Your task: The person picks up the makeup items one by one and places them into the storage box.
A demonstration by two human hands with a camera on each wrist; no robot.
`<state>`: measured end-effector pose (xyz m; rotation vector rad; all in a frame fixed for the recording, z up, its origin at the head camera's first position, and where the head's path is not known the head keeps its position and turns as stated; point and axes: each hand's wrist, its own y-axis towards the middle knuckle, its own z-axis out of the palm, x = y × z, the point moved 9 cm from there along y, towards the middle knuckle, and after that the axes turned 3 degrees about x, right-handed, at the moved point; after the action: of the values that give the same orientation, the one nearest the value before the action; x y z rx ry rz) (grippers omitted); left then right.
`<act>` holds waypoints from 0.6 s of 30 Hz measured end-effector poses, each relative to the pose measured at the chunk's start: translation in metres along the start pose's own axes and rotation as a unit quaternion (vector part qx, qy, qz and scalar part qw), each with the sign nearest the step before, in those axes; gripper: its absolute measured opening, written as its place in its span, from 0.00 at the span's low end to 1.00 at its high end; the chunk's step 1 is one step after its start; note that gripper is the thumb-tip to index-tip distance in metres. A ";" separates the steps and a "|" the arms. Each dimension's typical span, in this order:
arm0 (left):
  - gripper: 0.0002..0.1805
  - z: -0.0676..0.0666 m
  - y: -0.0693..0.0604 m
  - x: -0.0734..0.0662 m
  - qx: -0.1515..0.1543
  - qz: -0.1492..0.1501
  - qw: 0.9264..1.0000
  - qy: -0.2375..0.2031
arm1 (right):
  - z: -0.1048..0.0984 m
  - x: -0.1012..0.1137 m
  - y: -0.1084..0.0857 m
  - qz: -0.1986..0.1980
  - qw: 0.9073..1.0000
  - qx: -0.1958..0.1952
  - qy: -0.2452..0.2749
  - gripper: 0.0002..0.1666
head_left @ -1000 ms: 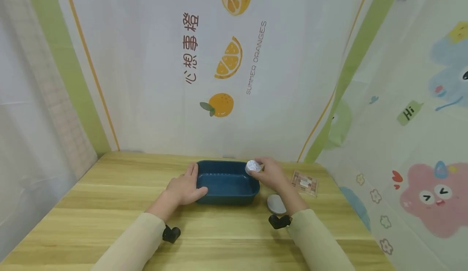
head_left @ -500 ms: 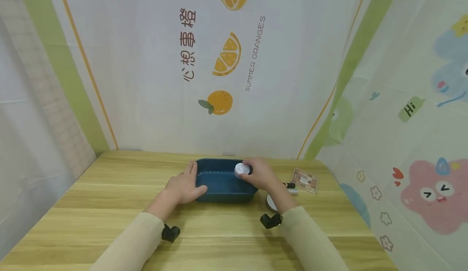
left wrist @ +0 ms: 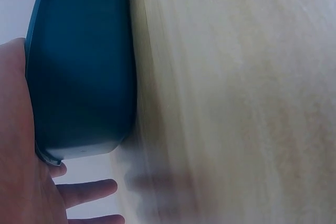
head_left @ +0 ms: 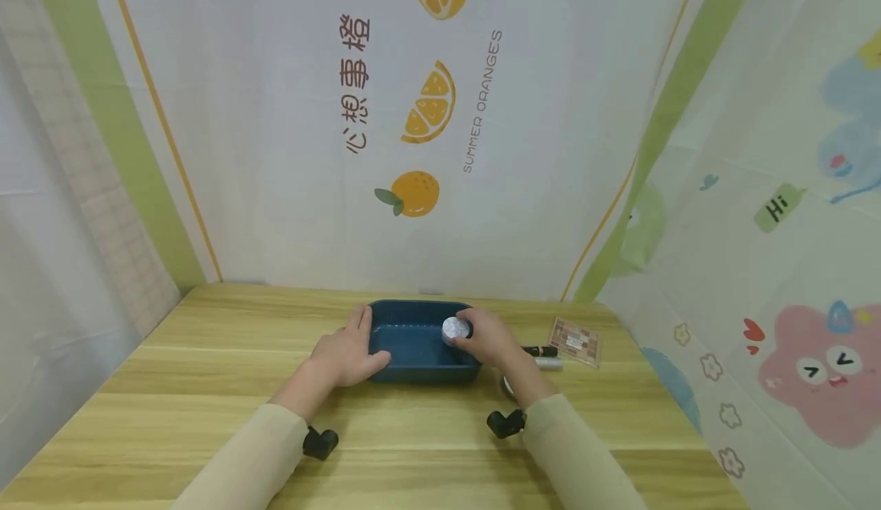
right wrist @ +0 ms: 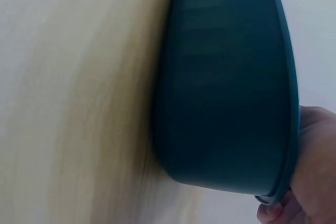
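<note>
A dark blue rectangular basin [head_left: 423, 376] stands on the wooden table, its near side also filling much of both wrist views. My left hand [head_left: 342, 353] rests against the basin's left end, its fingers straight in the left wrist view [left wrist: 86, 192]. Over the right part of the basin, my right hand [head_left: 487, 338] holds a small round container with a silvery-white top [head_left: 455, 330] between thumb and fingers. The right wrist view shows this hand only partly, behind the rim, with the container hidden there.
Right of the basin lie a black tube [head_left: 540, 351] and a silvery tube [head_left: 549, 363]. Beyond them is a flat checkered palette [head_left: 577, 340]. A pale round object [head_left: 508, 388] is mostly hidden by my right wrist. A printed curtain [head_left: 289, 212] hangs behind the table.
My right hand has carried the round container leftward from the basin's right rim and slightly lower, uncovering the two tubes. The left hand keeps its place.
</note>
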<state>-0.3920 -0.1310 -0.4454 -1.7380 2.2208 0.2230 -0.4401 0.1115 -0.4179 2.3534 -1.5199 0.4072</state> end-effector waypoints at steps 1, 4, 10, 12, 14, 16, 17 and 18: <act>0.57 0.000 -0.001 -0.001 0.000 0.001 1.000 0.002 | 0.001 0.000 0.000 -0.003 1.000 -0.001 -0.005 0.31; 0.57 -0.001 -0.002 -0.002 -0.001 0.001 1.000 -0.002 | 0.003 0.001 -0.001 -0.005 1.000 0.000 -0.018 0.30; 0.57 -0.001 -0.002 -0.004 -0.006 0.009 1.000 -0.009 | 0.009 0.000 0.000 0.008 0.999 0.008 -0.048 0.29; 0.57 -0.001 -0.002 -0.004 -0.007 0.009 1.000 -0.011 | 0.010 0.000 0.001 0.008 0.998 0.009 -0.056 0.29; 0.57 -0.002 -0.002 -0.003 -0.005 0.006 1.000 -0.013 | 0.011 0.001 0.002 0.010 0.998 0.013 -0.063 0.29; 0.57 -0.002 -0.001 -0.002 -0.006 0.004 1.000 -0.013 | 0.011 0.002 0.002 0.011 0.998 0.016 -0.066 0.29; 0.57 -0.003 -0.001 -0.002 -0.007 0.004 1.000 -0.012 | 0.011 0.003 0.003 0.011 0.997 0.016 -0.068 0.29; 0.57 -0.004 -0.001 -0.003 -0.009 0.005 1.000 -0.012 | 0.010 0.003 0.003 0.013 0.997 0.017 -0.070 0.29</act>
<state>-0.3909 -0.1294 -0.4409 -1.7238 2.2172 0.2655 -0.4409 0.1039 -0.4257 2.4374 -1.6186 0.2814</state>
